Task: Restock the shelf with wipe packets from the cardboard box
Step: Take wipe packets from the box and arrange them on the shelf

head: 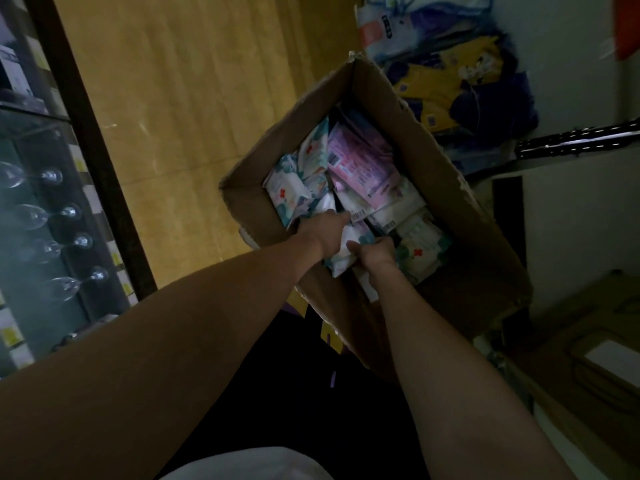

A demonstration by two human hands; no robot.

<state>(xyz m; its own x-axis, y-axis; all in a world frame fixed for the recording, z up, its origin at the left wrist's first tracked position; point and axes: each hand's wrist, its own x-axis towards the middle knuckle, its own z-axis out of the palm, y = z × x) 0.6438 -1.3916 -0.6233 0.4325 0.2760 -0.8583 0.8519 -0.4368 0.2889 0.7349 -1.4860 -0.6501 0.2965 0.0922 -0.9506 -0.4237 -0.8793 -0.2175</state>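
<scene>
Two hands are reaching into the cardboard box (446, 188). Left hand (327, 233) and right hand (375, 252) are gripping one wipe packet (348, 251) between them, its long axis pointing toward the box's near wall.

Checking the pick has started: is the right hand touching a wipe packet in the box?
Touching. The head view shows the right hand curled round the edge of a white wipe packet inside the cardboard box, with no gap visible.

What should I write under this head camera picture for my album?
Both hands, left hand and right hand, reach into the open cardboard box and hold a wipe packet among many others.
</scene>
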